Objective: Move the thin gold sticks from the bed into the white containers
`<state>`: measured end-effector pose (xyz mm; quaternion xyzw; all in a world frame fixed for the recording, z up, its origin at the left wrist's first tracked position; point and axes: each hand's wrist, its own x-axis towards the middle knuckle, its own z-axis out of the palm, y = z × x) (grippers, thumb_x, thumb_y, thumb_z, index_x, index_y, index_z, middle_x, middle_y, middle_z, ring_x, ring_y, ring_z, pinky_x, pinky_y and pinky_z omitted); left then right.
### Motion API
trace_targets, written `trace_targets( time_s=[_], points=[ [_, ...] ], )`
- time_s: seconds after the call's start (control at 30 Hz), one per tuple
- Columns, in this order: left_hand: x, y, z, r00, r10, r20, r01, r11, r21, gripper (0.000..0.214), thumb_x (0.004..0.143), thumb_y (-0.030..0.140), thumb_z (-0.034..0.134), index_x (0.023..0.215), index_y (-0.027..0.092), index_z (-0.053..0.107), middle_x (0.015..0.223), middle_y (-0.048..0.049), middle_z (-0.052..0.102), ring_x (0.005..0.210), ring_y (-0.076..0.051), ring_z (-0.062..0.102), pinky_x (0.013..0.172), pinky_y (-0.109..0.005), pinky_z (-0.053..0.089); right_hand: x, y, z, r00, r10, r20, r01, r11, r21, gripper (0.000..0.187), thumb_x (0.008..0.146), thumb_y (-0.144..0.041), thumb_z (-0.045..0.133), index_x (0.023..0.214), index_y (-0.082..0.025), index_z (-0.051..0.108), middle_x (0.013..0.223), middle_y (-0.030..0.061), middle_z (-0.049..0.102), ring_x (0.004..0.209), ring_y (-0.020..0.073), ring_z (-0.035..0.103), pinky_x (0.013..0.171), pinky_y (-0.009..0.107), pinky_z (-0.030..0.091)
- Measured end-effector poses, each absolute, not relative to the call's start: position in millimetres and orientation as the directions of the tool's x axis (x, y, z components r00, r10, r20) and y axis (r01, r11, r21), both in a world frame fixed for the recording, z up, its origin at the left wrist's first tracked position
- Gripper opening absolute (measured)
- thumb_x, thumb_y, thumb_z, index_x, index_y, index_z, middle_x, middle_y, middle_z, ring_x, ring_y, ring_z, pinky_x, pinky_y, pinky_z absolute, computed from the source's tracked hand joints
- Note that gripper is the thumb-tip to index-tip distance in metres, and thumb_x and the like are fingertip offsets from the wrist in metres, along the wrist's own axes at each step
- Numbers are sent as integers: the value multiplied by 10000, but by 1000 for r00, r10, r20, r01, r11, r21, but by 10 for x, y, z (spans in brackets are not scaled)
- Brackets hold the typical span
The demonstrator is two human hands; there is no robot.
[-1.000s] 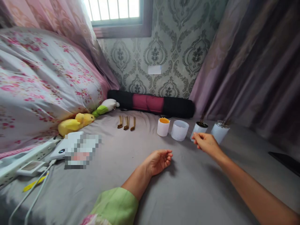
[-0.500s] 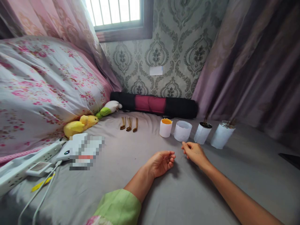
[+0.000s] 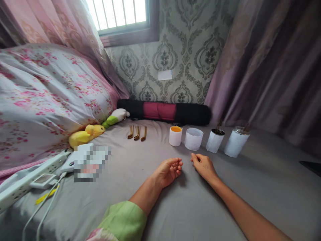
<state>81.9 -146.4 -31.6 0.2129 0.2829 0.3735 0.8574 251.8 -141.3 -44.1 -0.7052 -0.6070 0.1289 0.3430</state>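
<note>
My left hand rests above the grey bedsheet, palm turned inward, its fingers loosely curled and apart with nothing in them. Facing it, my right hand has thumb and fingertips drawn together; no object shows there. Beyond the hands stands a row of paper-wrapped containers: one with an orange inside, a wider white tub, a can with a dark inside and a taller jar. Thin brown sticks rise behind or out of the last two. Neither hand touches a container.
Three small bundles of brown sticks lie on the sheet. To the left are plush toys, a power strip, cables and a white device. A black-and-red rolled bag lies along the wall.
The view has shifted slightly. Both hands sit a little further left in the picture, with their poses nearly the same. The containers and stick bundles stay in place.
</note>
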Motion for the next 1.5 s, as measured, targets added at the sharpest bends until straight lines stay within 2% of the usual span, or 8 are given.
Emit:
trace_targets(
  time_s=[0.57,0.9,1.2,1.5],
  points=[
    [840,-1509,-289,539,792,-286,-542,586,602,108,695,155,582,787,100,568,695,-32,568,563,-51,507,517,-160,385,2560,-1476,-479,241,933,268,711,18,-703,439,793,-467,313,630,-172,594,593,52,619,540,148,519,504,224,316],
    [846,-1507,-274,522,791,-319,-552,599,580,127,695,160,584,802,95,564,698,-32,571,566,-55,518,518,-159,395,2581,-1494,-457,237,928,286,692,45,-721,458,808,-477,286,626,-174,578,601,57,625,543,148,526,512,219,322],
    [860,-1389,-187,486,740,-465,-400,661,634,145,695,185,583,804,95,549,656,-14,569,494,-35,499,437,-132,357,2599,-1486,-485,231,928,291,695,51,-717,459,812,-473,278,629,-177,577,614,70,629,549,150,535,536,226,333],
    [819,-1102,-162,345,798,-495,-334,597,730,145,675,174,592,786,107,528,615,-6,564,454,-41,496,412,-141,357,2597,-1509,-442,234,935,267,680,39,-732,449,819,-458,278,616,-175,561,571,56,606,539,141,523,543,222,332]
  ],
)
